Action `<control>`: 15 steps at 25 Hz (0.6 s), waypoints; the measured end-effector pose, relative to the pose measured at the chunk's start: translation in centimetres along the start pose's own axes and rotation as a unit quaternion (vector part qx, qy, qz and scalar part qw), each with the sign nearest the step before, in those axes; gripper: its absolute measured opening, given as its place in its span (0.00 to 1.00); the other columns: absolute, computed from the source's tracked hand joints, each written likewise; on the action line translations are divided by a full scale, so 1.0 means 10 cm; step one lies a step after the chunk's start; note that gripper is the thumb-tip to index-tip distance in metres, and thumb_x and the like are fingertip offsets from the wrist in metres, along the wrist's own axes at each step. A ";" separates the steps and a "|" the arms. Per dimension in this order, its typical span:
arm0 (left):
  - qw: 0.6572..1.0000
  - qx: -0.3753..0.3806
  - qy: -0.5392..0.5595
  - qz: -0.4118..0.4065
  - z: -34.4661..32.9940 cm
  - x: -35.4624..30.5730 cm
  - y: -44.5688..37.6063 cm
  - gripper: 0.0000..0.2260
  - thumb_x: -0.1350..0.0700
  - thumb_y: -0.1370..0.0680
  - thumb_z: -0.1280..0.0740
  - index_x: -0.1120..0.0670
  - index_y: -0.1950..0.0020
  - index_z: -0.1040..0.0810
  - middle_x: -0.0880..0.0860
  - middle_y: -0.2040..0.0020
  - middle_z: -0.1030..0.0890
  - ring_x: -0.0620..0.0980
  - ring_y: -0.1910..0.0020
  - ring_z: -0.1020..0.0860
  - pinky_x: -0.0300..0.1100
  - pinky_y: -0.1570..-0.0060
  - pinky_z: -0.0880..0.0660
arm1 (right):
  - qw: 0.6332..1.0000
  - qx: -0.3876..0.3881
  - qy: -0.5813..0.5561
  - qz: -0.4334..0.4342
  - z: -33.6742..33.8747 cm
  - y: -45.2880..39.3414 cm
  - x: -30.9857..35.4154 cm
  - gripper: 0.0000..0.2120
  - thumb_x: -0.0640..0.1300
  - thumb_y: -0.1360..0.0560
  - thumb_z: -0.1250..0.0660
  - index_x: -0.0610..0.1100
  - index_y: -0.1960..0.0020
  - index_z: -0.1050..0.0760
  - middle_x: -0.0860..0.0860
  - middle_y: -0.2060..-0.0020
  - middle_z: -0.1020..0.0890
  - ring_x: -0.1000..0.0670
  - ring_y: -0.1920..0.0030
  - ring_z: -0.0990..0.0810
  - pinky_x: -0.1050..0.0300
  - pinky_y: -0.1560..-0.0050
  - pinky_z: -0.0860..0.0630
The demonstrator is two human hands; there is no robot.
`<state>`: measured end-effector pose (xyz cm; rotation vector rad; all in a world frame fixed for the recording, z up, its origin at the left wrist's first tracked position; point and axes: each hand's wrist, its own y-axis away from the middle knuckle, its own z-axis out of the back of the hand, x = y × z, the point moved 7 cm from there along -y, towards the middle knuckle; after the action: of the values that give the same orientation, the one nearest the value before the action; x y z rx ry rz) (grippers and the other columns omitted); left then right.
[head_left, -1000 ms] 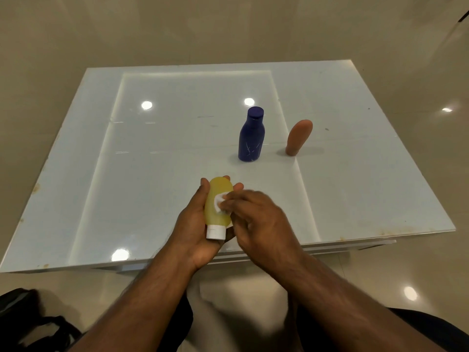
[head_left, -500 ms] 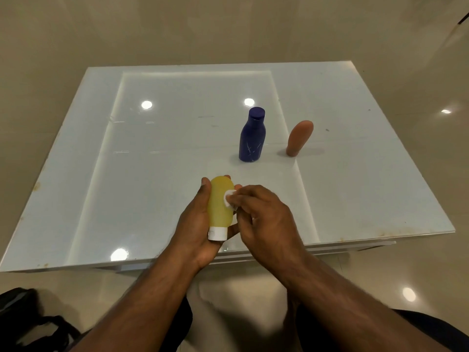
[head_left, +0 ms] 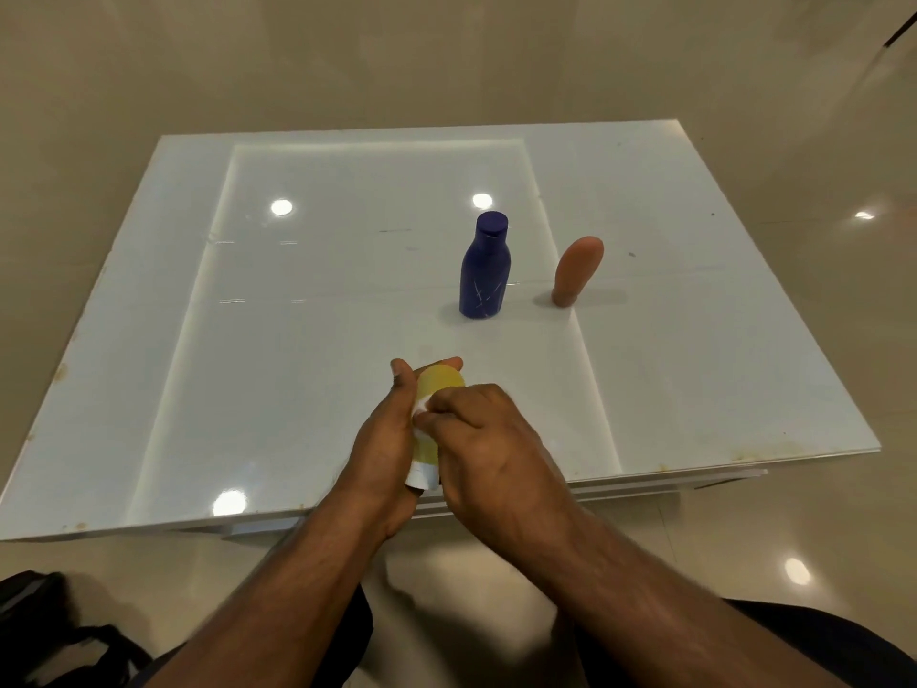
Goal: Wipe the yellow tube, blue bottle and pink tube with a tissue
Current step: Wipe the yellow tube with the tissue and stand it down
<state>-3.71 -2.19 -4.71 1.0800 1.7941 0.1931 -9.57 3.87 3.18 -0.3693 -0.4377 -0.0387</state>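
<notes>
The left hand (head_left: 384, 454) grips a soft yellow plastic tube (head_left: 432, 419), white cap nearest the person. The right hand (head_left: 489, 439) pinches a small white tissue (head_left: 421, 405) against it.

Two bare forearms, no sleeves showing anywhere up to the lower edge of the view. No watch, ring, bracelet or glove on either the left hand (head_left: 382, 454) or the right hand (head_left: 489, 444). Short, plain fingernails on the left thumb and fingertips where visible. Knuckles and tendons standing out on the back of the right hand; fine hair along both forearms. Dark clothing, black or near black, over the lap and legs, showing beneath and between the forearms and again at the lower right corner. Fabric plain, no print, seam or logo clear enough to tell.
</notes>
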 end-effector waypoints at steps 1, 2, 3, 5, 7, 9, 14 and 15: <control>1.000 0.004 -0.001 -0.001 0.00 -0.01 0.00 0.28 0.34 0.21 0.50 0.47 0.33 0.23 0.57 0.41 0.16 0.58 0.43 0.17 0.54 0.48 0.19 | 1.000 0.010 -0.003 0.005 0.00 -0.01 -0.01 0.22 0.40 0.41 0.20 0.38 0.49 0.19 0.42 0.53 0.17 0.41 0.55 0.19 0.49 0.53 0.22; 1.000 0.001 -0.006 0.001 -0.01 -0.02 0.00 0.29 0.33 0.21 0.51 0.48 0.34 0.22 0.56 0.43 0.15 0.57 0.47 0.16 0.53 0.51 0.19 | 1.000 0.006 -0.011 -0.005 0.04 -0.06 -0.11 0.21 0.40 0.40 0.20 0.38 0.48 0.19 0.42 0.52 0.18 0.41 0.54 0.19 0.48 0.52 0.22; 1.000 -0.007 -0.017 0.001 -0.02 0.00 0.01 0.30 0.32 0.22 0.49 0.49 0.35 0.21 0.56 0.47 0.14 0.56 0.51 0.16 0.51 0.55 0.20 | 0.999 -0.021 -0.019 -0.027 0.11 -0.11 -0.24 0.19 0.40 0.37 0.23 0.38 0.47 0.20 0.41 0.51 0.18 0.40 0.52 0.20 0.47 0.50 0.21; 0.999 -0.019 -0.048 0.000 -0.04 0.02 0.02 0.30 0.31 0.25 0.47 0.51 0.39 0.20 0.57 0.52 0.14 0.57 0.56 0.17 0.50 0.59 0.22 | 0.995 -0.062 -0.031 -0.066 0.23 -0.15 -0.38 0.16 0.42 0.34 0.30 0.37 0.47 0.20 0.41 0.51 0.19 0.40 0.52 0.20 0.45 0.51 0.21; 0.998 -0.024 -0.054 0.003 -0.02 0.03 0.02 0.30 0.31 0.24 0.48 0.50 0.38 0.20 0.58 0.46 0.15 0.60 0.47 0.17 0.57 0.49 0.21 | 0.998 -0.050 -0.017 -0.044 0.15 -0.11 -0.20 0.17 0.43 0.36 0.30 0.37 0.49 0.19 0.41 0.53 0.18 0.41 0.53 0.19 0.48 0.52 0.21; 0.999 -0.017 -0.047 0.005 0.01 0.00 0.02 0.30 0.33 0.21 0.51 0.49 0.35 0.21 0.56 0.42 0.15 0.59 0.43 0.17 0.57 0.45 0.20 | 1.000 -0.023 0.002 0.002 0.03 -0.03 0.01 0.18 0.43 0.39 0.25 0.38 0.50 0.19 0.42 0.54 0.17 0.42 0.55 0.19 0.49 0.53 0.21; 0.998 -0.008 -0.061 -0.001 -0.07 -0.02 0.04 0.29 0.33 0.27 0.44 0.53 0.41 0.21 0.56 0.56 0.15 0.53 0.61 0.17 0.48 0.62 0.22 | 0.994 -0.071 -0.049 -0.066 0.23 -0.14 -0.39 0.15 0.45 0.31 0.35 0.38 0.49 0.19 0.41 0.53 0.18 0.42 0.54 0.20 0.49 0.53 0.20; 0.998 -0.010 -0.057 0.000 -0.06 -0.01 0.04 0.29 0.33 0.27 0.43 0.54 0.39 0.21 0.57 0.53 0.14 0.55 0.58 0.17 0.51 0.59 0.21 | 0.994 -0.062 -0.050 -0.069 0.20 -0.13 -0.33 0.15 0.45 0.30 0.35 0.38 0.49 0.19 0.42 0.53 0.18 0.42 0.54 0.20 0.50 0.53 0.21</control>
<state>-3.99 -1.84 -4.11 1.0548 1.6864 0.1459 -13.51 3.24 3.98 -0.4640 -0.5611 -0.1832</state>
